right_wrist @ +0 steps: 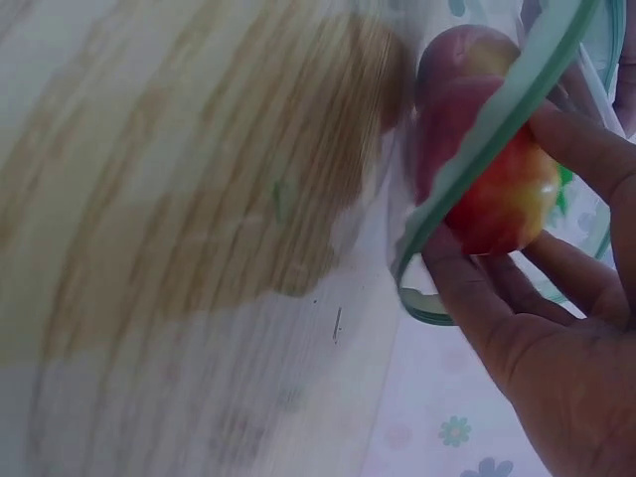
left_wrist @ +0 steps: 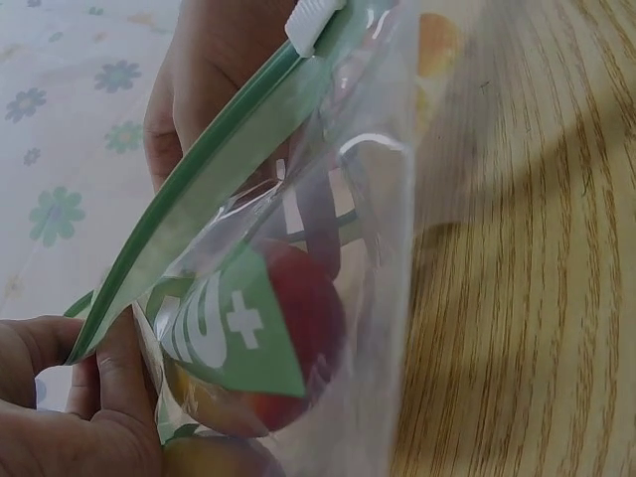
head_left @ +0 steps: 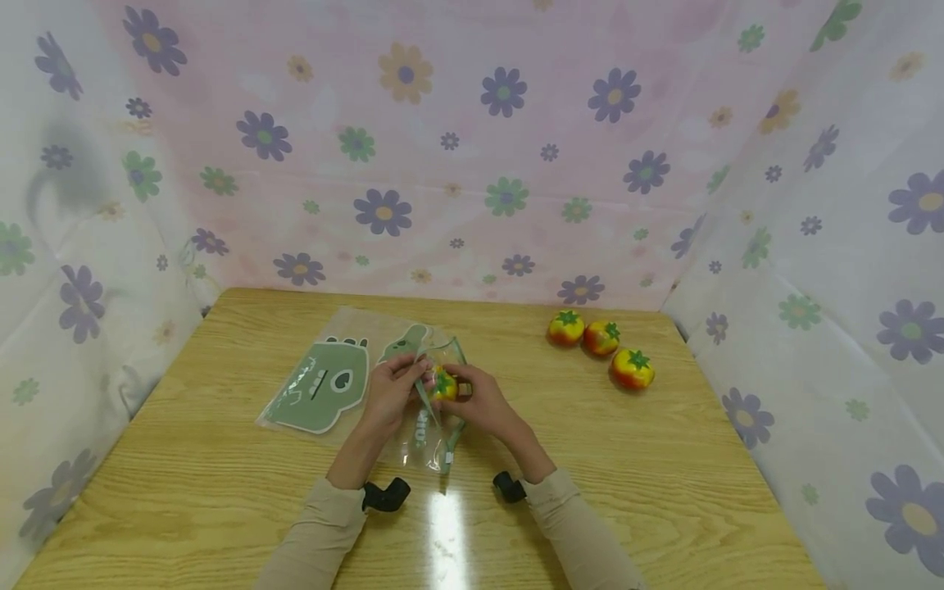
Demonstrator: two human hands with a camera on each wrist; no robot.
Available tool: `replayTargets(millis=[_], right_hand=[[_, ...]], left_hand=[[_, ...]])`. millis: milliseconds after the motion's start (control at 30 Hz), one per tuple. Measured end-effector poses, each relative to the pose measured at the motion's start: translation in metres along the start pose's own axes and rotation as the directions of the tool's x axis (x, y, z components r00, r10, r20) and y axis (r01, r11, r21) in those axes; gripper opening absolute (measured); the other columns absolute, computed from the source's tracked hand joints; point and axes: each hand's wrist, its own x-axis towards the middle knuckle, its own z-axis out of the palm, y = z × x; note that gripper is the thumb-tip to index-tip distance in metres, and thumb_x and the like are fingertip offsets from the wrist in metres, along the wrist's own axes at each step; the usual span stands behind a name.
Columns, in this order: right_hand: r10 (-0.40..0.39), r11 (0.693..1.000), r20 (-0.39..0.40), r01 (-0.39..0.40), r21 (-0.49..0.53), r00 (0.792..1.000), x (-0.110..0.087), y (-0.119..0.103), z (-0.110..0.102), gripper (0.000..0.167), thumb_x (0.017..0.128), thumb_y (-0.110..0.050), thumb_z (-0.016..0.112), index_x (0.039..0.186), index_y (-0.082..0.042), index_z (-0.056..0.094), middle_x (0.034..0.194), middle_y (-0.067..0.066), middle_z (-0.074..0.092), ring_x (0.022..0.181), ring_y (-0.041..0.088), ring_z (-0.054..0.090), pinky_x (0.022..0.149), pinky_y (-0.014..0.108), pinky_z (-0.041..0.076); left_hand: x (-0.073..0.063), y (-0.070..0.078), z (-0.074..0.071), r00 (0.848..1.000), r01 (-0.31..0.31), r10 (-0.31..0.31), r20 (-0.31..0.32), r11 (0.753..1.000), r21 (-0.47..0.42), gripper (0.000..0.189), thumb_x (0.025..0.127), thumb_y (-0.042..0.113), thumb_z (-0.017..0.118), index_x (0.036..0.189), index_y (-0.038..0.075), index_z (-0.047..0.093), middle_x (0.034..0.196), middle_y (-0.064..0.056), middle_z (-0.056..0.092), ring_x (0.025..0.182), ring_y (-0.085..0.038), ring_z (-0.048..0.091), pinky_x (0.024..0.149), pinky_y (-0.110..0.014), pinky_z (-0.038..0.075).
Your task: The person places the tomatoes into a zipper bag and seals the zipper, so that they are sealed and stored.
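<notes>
A clear zip bag [head_left: 401, 451] with a green zip edge and green print lies between the hands. My left hand [head_left: 391, 389] pinches the bag's rim, seen close in the left wrist view by the green zip strip [left_wrist: 169, 204]. At the bag's parted mouth, my right hand [head_left: 483, 401] grips a red-and-yellow tomato-like fruit [right_wrist: 512, 199] with a green leafy top, the fingers around its sides. Another such fruit [right_wrist: 467, 50] shows behind it through the plastic. A white slider [left_wrist: 313, 22] sits on the zip.
A second clear bag [head_left: 332, 385] with a green one-eyed monster print lies flat on the left. Three similar fruits [head_left: 632, 369] stand in a row at the back right of the wooden table [head_left: 627, 483]. Flowered cloth [head_left: 457, 164] hangs around the table's back and sides.
</notes>
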Motion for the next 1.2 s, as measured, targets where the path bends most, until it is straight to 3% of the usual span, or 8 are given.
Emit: replayTargets(millis=[200,400,700,933,1200], right_hand=[[0.005,1.000,0.027,-0.006,0.021,1.000,-0.002,0.000,0.001,0.061,0.089,0.001,0.076,0.143,0.009,0.048,0.143,0.026,0.051,0.125,0.039,0.057,0.098,0.040,0.060],[0.012,0.999,0.038,-0.013,0.034,0.999,-0.003,0.000,0.001,0.062,0.089,0.000,0.076,0.144,0.008,0.048,0.144,0.025,0.051,0.125,0.041,0.058,0.093,0.038,0.062],[0.006,0.999,-0.015,-0.005,0.040,1.000,0.000,-0.002,0.004,0.058,0.088,0.005,0.075,0.140,0.013,0.049,0.142,0.030,0.052,0.125,0.045,0.056,0.097,0.047,0.060],[0.013,1.000,-0.052,-0.014,-0.013,0.999,0.002,-0.002,0.007,0.055,0.088,0.001,0.077,0.138,0.010,0.054,0.138,0.027,0.057,0.122,0.043,0.060,0.091,0.044,0.063],[0.025,1.000,-0.060,-0.026,-0.001,0.998,0.006,0.003,0.012,0.053,0.090,0.000,0.075,0.138,0.008,0.055,0.139,0.026,0.057,0.124,0.044,0.059,0.095,0.047,0.061]], left_hand=[[0.000,0.000,0.002,1.000,-0.009,0.009,0.010,1.000,0.009,0.037,0.102,-0.002,0.058,0.134,-0.018,0.048,0.096,-0.001,0.072,0.077,-0.006,0.070,0.073,-0.016,0.062],[0.000,0.000,0.003,1.000,-0.006,0.006,-0.003,1.000,0.010,0.034,0.102,-0.002,0.058,0.131,-0.017,0.050,0.098,-0.002,0.072,0.077,-0.006,0.070,0.073,-0.016,0.062],[0.001,-0.002,0.002,1.000,0.000,0.000,-0.011,1.000,0.013,0.031,0.101,-0.001,0.059,0.128,-0.014,0.051,0.101,-0.001,0.071,0.079,-0.007,0.070,0.075,-0.019,0.063],[0.001,-0.003,0.002,1.000,-0.015,0.015,-0.004,1.000,0.005,0.031,0.102,-0.002,0.058,0.128,-0.015,0.051,0.098,-0.002,0.071,0.080,-0.007,0.070,0.075,-0.019,0.063],[0.001,-0.004,0.003,1.000,-0.007,0.006,-0.024,1.000,-0.019,0.029,0.100,-0.004,0.059,0.126,-0.015,0.051,0.094,-0.001,0.072,0.078,-0.007,0.071,0.074,-0.019,0.063]])
